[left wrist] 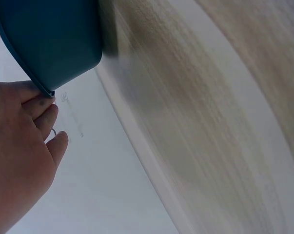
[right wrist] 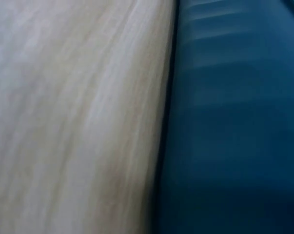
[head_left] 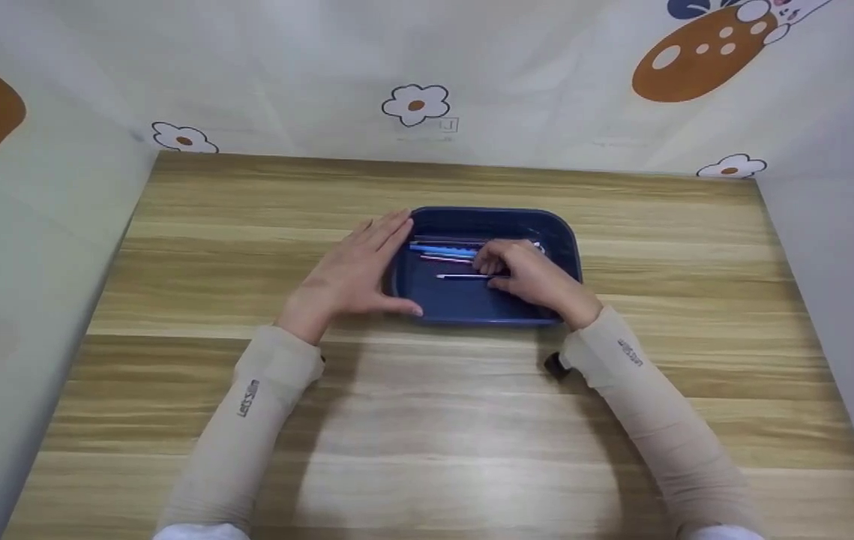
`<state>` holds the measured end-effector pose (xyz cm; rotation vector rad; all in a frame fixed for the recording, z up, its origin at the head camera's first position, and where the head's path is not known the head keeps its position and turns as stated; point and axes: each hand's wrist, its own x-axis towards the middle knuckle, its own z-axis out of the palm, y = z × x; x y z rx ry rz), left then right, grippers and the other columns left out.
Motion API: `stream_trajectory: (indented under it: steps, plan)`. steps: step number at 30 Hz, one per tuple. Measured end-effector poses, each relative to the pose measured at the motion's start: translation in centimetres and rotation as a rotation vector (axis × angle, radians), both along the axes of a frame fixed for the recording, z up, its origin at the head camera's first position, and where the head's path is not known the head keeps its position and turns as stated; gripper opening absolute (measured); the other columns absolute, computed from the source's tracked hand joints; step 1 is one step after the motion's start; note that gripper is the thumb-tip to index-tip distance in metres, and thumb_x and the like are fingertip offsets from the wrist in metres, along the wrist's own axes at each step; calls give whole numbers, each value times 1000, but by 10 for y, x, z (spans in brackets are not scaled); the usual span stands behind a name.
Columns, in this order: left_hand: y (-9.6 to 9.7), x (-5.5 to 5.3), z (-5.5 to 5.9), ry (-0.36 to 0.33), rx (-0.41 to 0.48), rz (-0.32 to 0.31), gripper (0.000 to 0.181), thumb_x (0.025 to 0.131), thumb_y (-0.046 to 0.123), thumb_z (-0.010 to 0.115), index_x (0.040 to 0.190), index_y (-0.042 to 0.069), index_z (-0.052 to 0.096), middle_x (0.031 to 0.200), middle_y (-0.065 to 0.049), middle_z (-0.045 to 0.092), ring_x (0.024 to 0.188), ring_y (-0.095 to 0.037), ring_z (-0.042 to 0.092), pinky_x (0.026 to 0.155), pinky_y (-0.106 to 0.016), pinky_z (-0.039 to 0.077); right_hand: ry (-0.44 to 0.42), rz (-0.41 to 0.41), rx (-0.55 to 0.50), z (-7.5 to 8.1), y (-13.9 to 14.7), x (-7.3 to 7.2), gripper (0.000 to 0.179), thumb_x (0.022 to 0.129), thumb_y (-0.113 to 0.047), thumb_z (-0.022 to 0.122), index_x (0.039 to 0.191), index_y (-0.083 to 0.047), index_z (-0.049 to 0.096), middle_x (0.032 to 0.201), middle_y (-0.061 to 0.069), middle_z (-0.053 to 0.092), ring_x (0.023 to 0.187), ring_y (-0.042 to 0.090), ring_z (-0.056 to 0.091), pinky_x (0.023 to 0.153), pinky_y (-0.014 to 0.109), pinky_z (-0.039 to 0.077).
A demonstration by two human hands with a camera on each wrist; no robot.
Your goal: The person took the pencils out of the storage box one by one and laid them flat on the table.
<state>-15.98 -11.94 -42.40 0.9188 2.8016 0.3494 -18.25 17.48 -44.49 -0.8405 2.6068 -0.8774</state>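
Observation:
A dark blue plastic tray (head_left: pixel 449 301) with rounded corners stands on the table. My left hand (head_left: pixel 355 271) rests against its left end, fingers spread and straight along the rim, thumb at the front corner. In the left wrist view, fingertips touch the rim of the tray (left wrist: pixel 49 44). My right hand (head_left: pixel 530 274) reaches inside with bent fingers and pinches a slim dark pen with a pale tip (head_left: pixel 462 277); its right end is hidden by the hand. Behind it lie several pens side by side, among them a blue pen (head_left: pixel 443 248) and a reddish one (head_left: pixel 443 259).
The wood-grain table (head_left: pixel 427 420) runs on all sides of the tray. A pale curtain-like wall (head_left: pixel 307 90) with printed flowers and carrots closes off the back, and plain pale walls stand left and right. The right wrist view holds only table and tray side (right wrist: pixel 234 122).

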Motion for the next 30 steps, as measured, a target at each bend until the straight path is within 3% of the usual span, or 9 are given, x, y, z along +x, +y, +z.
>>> stream_trajectory:
  steps: [8, 23, 30]
  plan:
    - [-1, 0, 0, -9, -2, -7, 127, 72, 85, 60, 161, 8, 9, 170, -8, 6, 157, -27, 10, 131, -46, 12, -10, 27, 23, 0, -1, 2, 18, 86, 7, 66, 100, -3, 72, 93, 10, 74, 83, 21, 69, 76, 38, 61]
    - [2, 0, 1, -36, -17, 16, 128, 72, 86, 59, 162, 12, 7, 170, -5, 3, 158, -25, 7, 131, -44, 10, -43, 45, -38, 3, 2, 4, 13, 89, -1, 69, 100, -6, 73, 92, 7, 73, 79, 16, 66, 73, 33, 59]
    - [2, 1, 1, -30, -14, 21, 128, 71, 86, 59, 162, 12, 8, 170, -5, 5, 157, -25, 8, 131, -44, 11, 16, 92, -71, 12, 3, 8, 10, 89, -3, 70, 97, -8, 74, 92, 6, 73, 80, 14, 65, 72, 31, 59]
